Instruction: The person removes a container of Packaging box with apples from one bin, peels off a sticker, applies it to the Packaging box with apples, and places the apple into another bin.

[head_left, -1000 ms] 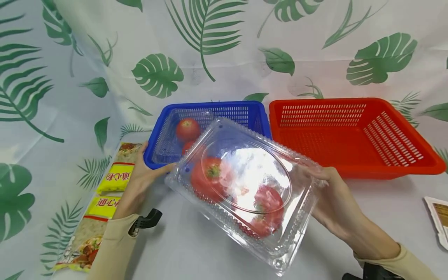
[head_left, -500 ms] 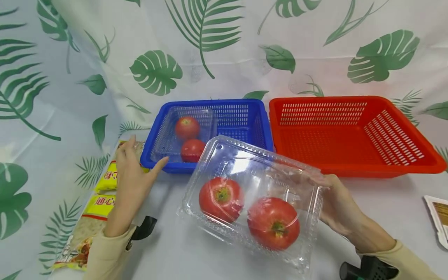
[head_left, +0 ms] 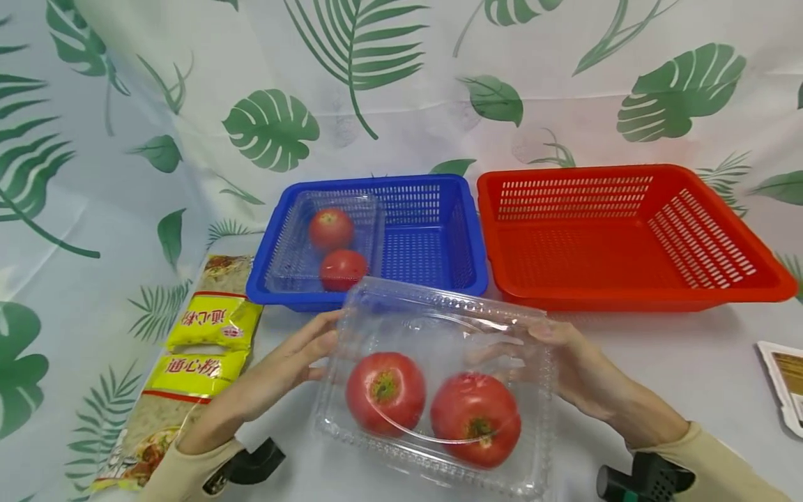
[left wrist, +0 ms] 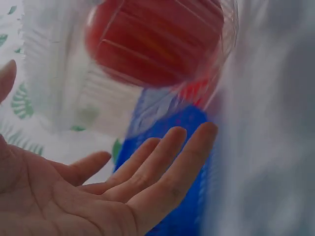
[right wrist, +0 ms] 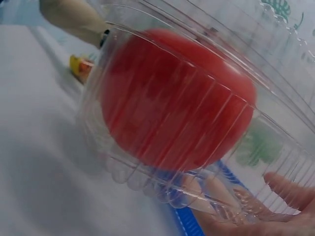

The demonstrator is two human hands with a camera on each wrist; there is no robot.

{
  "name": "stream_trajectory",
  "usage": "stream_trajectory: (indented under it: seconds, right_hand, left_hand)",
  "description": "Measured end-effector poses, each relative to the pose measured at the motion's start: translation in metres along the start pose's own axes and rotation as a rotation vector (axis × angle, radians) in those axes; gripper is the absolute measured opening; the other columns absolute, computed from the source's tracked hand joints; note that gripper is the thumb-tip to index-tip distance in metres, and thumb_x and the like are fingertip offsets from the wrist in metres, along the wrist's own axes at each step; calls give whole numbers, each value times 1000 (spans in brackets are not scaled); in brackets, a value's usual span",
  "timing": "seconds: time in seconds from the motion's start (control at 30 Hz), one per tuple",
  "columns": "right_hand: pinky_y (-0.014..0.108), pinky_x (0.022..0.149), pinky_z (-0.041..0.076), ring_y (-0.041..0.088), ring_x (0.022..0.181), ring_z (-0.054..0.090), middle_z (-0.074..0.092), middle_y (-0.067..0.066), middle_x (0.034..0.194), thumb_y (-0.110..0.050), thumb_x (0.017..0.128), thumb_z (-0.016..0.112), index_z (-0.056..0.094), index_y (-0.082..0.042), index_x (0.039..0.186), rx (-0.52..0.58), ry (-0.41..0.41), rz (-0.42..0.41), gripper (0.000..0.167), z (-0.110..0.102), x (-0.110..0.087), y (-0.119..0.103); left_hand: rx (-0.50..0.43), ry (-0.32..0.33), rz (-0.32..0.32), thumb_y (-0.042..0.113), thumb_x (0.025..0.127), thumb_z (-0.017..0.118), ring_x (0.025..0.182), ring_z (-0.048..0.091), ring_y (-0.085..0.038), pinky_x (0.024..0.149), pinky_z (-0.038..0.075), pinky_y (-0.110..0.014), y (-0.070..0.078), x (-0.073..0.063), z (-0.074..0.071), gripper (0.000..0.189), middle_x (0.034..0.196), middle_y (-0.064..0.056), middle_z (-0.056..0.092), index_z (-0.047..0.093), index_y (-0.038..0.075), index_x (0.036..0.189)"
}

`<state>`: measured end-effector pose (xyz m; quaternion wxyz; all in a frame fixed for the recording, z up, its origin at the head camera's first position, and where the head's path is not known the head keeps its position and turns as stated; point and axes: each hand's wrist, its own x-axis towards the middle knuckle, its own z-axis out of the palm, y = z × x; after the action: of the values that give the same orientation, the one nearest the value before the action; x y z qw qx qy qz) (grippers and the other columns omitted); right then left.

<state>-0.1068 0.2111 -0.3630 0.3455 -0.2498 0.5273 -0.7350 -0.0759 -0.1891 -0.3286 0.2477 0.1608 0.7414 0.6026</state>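
A clear plastic clamshell box hangs tilted above the table, with a tomato at its left and another tomato at its right. My right hand grips the box's right edge, thumb on top and fingers beneath, seen through the plastic. At the left edge is my left hand, fingers spread. The left wrist view shows that hand palm up with extended fingers just below the box. Behind it, a blue basket contains a second clear box with two tomatoes.
A red basket stands right of the blue one. Two yellow-labelled food bags lie along the table's left side. A white-edged package is cut off at the right. A leaf-printed cloth hangs behind.
My left hand has left the blue basket's side and come right and down to the held box. The box has been lowered toward me and turned more level, still in my right hand.
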Motion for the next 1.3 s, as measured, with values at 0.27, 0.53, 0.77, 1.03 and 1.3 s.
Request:
stream_trajectory:
  seconds: [0.27,0.53,0.77,1.03,1.3]
  right_hand:
    - [66,108,45,35,136,55,48,3,160,-37,111,26,42,-31,161,-71,13,68,53,5,7,2]
    - [60,111,41,36,145,42,38,16,164,-41,114,19,31,-18,164,-82,84,182,57,3,3,9]
    - [70,116,29,39,149,32,36,17,162,-41,113,25,25,-11,165,-161,173,234,59,-5,1,11]
    - [56,116,39,18,136,52,55,2,150,-29,113,40,32,-5,163,-142,193,227,56,-13,-4,17]
    - [61,121,28,40,153,31,37,18,165,-33,113,45,38,3,159,-179,353,256,59,-5,2,17]
  left_hand:
    - [-160,-88,-112,46,110,39,135,53,-35,109,42,-64,-10,14,11,67,150,-23,48,18,18,167]
    - [-237,-54,-171,45,109,35,138,49,-39,111,40,-64,-28,19,15,69,160,-28,33,18,11,167]
    - [-257,-13,-191,46,109,36,141,44,-41,113,38,-66,-33,24,19,72,161,-28,31,15,9,167]
    - [-257,-24,-205,46,108,36,146,35,-47,116,30,-70,-36,26,18,74,169,-24,16,10,11,168]
    - [-231,-39,-223,49,108,33,152,13,-59,115,20,-77,-39,34,16,78,172,-23,-8,2,10,168]
